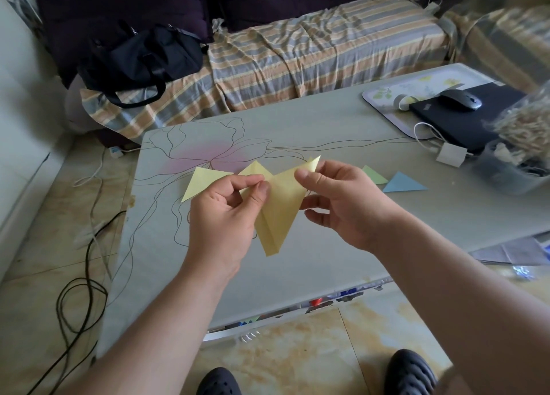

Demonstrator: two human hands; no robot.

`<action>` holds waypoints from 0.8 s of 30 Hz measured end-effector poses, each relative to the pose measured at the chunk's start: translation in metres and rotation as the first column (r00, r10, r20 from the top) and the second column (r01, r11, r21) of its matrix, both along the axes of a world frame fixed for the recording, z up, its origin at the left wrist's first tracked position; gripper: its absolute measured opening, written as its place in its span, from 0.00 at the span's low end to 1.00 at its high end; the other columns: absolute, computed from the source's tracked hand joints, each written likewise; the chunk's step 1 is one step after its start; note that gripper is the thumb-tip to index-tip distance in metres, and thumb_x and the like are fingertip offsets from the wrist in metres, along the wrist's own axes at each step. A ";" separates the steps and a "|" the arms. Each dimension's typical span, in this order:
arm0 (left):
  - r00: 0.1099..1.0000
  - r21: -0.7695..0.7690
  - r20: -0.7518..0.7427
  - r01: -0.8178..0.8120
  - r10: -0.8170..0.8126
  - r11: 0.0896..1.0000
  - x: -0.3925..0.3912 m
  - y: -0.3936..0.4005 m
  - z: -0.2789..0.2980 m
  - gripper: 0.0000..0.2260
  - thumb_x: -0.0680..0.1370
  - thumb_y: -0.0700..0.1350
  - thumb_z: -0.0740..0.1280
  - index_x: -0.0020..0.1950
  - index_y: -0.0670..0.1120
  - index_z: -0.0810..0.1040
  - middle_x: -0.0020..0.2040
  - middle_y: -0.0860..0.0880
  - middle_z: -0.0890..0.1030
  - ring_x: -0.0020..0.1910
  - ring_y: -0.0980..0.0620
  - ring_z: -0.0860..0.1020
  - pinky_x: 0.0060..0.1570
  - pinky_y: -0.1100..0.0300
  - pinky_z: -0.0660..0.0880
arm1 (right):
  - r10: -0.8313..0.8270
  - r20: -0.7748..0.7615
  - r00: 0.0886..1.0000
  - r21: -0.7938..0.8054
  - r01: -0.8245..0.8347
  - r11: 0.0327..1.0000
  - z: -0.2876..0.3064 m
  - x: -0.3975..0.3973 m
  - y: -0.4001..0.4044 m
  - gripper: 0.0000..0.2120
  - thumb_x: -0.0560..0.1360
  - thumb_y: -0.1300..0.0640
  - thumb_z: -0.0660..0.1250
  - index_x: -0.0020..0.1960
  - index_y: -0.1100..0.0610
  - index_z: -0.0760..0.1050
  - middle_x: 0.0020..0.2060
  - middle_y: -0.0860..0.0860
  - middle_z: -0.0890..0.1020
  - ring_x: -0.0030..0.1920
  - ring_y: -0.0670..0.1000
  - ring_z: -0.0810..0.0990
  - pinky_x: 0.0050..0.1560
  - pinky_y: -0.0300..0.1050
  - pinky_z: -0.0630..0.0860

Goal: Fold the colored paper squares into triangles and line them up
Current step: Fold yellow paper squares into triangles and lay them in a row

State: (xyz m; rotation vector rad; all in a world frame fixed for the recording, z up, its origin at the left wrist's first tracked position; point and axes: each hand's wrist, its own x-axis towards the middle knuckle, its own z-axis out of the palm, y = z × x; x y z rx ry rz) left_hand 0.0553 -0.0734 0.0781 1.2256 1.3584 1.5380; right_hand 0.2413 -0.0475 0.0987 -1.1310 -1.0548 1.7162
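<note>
Centre frame, above the table (297, 246): left hand (221, 216) and right hand (342, 198) each pinch an upper corner of a half-folded yellow paper (278, 216), held clear of the surface. Yellow triangle (202, 182) lies flat at centre left; green triangle (373, 176) and blue triangle (403, 183) lie at centre right.

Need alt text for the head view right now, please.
Both hands, left hand and right hand, pinch a half-folded yellow paper above a grey table. Yellow, green and blue triangles lie behind.
</note>
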 end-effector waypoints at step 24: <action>0.968 0.090 -0.251 0.004 0.018 0.996 -0.010 -0.002 0.003 0.04 0.78 0.46 0.76 0.45 0.56 0.86 0.25 0.57 0.66 0.26 0.55 0.63 0.31 0.64 0.65 | -0.104 -0.008 0.995 -0.016 0.104 0.994 -0.003 0.000 0.001 0.10 0.79 0.51 0.73 0.40 0.51 0.78 0.40 0.50 0.81 0.39 0.52 0.79 0.46 0.47 0.75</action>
